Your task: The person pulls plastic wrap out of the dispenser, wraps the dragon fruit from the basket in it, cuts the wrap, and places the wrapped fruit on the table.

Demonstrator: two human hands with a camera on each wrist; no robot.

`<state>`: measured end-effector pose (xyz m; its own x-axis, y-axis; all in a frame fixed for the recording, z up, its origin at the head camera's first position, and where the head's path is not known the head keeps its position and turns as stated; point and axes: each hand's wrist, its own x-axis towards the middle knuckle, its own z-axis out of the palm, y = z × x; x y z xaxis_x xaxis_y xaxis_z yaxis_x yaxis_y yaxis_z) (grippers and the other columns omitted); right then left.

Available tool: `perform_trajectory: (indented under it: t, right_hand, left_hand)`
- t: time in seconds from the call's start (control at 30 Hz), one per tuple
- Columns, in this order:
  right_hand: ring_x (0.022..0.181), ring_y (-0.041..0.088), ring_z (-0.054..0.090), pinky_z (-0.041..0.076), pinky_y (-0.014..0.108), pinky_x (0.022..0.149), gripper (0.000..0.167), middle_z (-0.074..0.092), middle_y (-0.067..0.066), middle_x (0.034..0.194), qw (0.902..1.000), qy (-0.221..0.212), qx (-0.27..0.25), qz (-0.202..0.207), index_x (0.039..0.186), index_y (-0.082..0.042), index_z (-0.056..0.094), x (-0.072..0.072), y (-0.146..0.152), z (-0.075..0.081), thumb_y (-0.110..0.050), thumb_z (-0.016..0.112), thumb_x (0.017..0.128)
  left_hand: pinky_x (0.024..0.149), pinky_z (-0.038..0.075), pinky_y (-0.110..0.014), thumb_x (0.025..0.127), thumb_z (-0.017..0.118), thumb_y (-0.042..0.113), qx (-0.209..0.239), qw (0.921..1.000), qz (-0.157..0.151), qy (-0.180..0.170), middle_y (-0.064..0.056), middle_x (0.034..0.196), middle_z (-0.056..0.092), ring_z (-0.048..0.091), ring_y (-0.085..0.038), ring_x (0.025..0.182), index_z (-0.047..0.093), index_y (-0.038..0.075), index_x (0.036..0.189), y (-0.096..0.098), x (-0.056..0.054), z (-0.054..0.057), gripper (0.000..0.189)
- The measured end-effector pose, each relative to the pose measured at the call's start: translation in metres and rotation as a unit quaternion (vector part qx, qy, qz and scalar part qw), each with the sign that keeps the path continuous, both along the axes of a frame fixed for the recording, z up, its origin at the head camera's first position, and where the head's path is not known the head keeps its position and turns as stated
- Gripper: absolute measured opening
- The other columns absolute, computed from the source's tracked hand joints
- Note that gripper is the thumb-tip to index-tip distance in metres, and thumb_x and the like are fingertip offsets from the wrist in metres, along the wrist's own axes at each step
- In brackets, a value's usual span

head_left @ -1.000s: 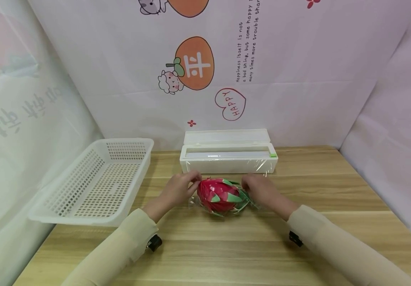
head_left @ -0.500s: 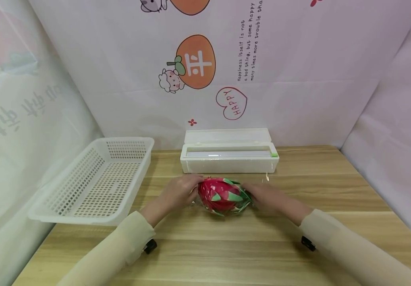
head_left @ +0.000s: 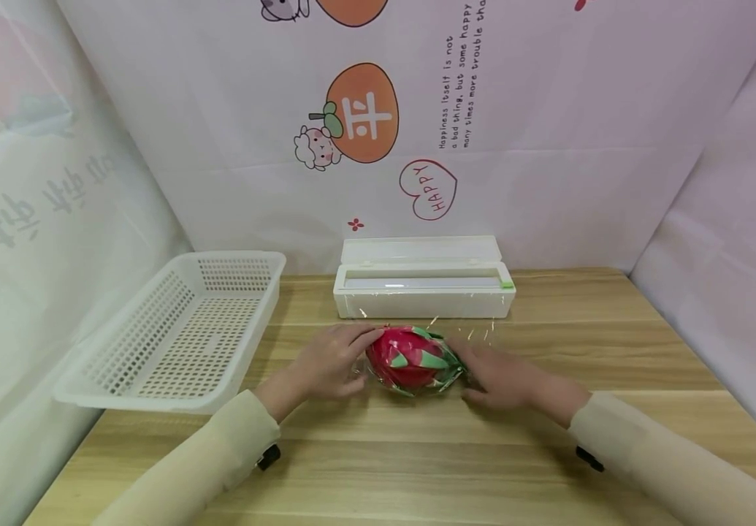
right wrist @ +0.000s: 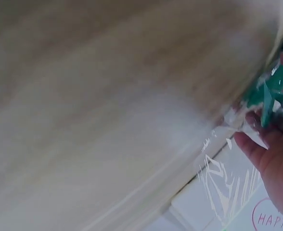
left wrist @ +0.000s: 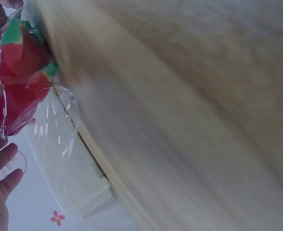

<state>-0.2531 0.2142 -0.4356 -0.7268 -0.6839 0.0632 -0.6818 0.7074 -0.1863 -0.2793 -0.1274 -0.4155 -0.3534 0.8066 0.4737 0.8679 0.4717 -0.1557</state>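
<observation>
The dragon fruit (head_left: 412, 359) lies on the wooden surface (head_left: 417, 453) just in front of the film dispenser box (head_left: 424, 281), with clear cling film (head_left: 446, 332) draped loosely over it. The left hand (head_left: 326, 361) cups its left end with curved fingers; the right hand (head_left: 505, 376) rests flat at its leafy right end. It looks firm, rounded and likely to roll, while the film is thin, clingy and easily torn, so holding both ends seems best
</observation>
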Motion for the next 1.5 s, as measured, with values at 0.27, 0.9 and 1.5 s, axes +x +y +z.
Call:
perform_trajectory:
  t: [0.27,0.9,1.5]
  right_hand:
    - [0.123,0.041,0.049,0.041,0.054,0.101,0.083,0.049,0.026,0.135,0.9963,0.080,-0.013,0.028,0.148,0.004,0.024,0.004,-0.001,-0.004,-0.031,0.070,0.089]
    - [0.113,0.038,0.056,0.047,0.051,0.095,0.084,0.055,0.024,0.128,0.9920,0.112,-0.047,0.035,0.144,0.004,0.029,0.004,-0.011,0.000,-0.027,0.078,0.083]
    - [0.105,0.036,0.061,0.052,0.047,0.088,0.073,0.060,0.025,0.118,0.9833,0.180,-0.021,0.017,0.139,0.010,0.033,-0.001,-0.021,-0.009,-0.017,0.075,0.085]
  left_hand:
    - [0.103,0.042,-0.043,0.075,0.075,0.057,-0.027,0.9994,0.018,0.012,-0.016,0.135,0.051,0.050,-0.029,0.122,0.042,0.001,0.142,0.001,-0.002,-0.007,0.093]
    - [0.103,0.041,-0.043,0.071,0.077,0.061,-0.050,0.9969,0.061,-0.002,-0.018,0.133,0.052,0.050,-0.031,0.121,0.041,-0.003,0.141,0.005,-0.005,-0.010,0.101]
    - [0.095,0.047,-0.043,0.075,0.080,0.048,-0.040,0.9947,0.081,0.050,-0.018,0.118,0.057,0.057,-0.031,0.110,0.048,-0.004,0.132,0.016,-0.006,-0.013,0.083]
